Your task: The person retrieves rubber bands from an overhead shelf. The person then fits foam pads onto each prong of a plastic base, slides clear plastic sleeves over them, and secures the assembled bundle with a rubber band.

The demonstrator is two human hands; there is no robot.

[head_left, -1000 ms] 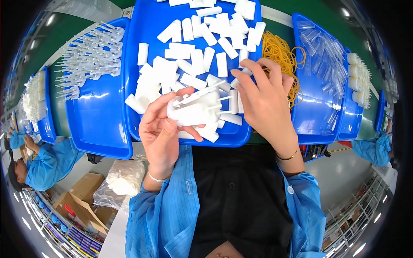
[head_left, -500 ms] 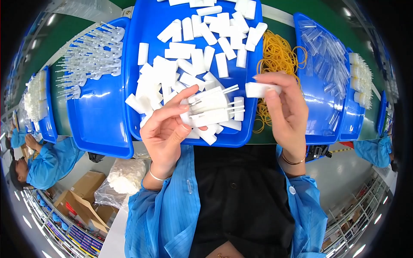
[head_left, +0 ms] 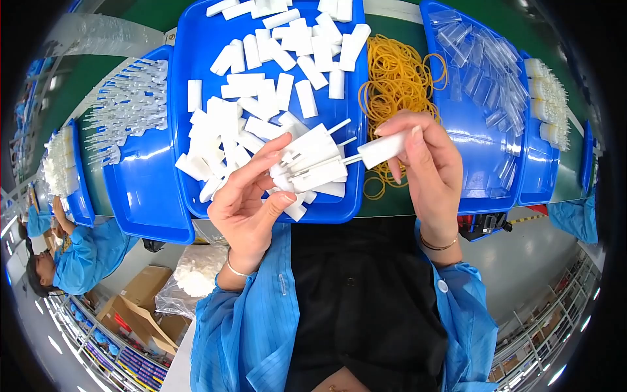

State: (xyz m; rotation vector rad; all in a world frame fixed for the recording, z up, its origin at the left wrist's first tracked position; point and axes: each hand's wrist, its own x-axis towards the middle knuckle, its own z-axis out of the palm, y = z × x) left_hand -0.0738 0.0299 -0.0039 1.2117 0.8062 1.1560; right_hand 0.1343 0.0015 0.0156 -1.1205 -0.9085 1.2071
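In the left hand (head_left: 245, 191), gripped at the base between thumb and curled fingers, a white pronged holder (head_left: 281, 178) with white foam sleeves (head_left: 321, 174) over some prongs; held from behind, seemingly to leave the prong tips free toward the right side. In the right hand (head_left: 428, 157), pinched firmly between thumb and forefinger, a single white foam tube (head_left: 379, 151), with its near end meeting a thin prong (head_left: 353, 159); held by the far part, probably to keep the near end clear. Depth of prong inside the tube: impossible to tell. Both hands above the near part of the central blue tray (head_left: 196, 52), with loose foam pieces (head_left: 223, 124) heaped there, probably for short reach. Just beside, yellow rubber bands (head_left: 398, 81); in the right blue tray (head_left: 467, 166), clear plastic pieces (head_left: 490, 72); in the left blue tray (head_left: 140, 196), more pronged parts (head_left: 134, 98), likely sorted by kind.
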